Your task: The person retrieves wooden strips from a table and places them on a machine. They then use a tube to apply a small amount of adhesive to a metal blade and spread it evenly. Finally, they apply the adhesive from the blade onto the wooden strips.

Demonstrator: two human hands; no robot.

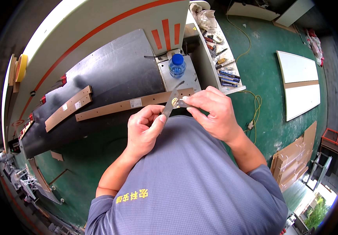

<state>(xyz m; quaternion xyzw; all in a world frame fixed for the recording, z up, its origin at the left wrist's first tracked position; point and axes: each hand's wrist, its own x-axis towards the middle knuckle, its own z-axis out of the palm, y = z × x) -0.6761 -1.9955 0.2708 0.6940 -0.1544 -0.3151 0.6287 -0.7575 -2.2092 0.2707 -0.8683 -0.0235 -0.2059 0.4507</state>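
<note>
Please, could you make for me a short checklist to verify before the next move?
1. Left hand grips the thin metal strip: ok, pinched between thumb and fingers.
2. Right hand holds the small dark piece: ok, at its fingertips.
3. Strip and dark piece joined together: cannot tell, the meeting place is too small to read.
4. Bottle closed: ok, the blue cap sits on it.
5. Loose tools in order: not ok, they lie scattered on the white shelf.
</note>
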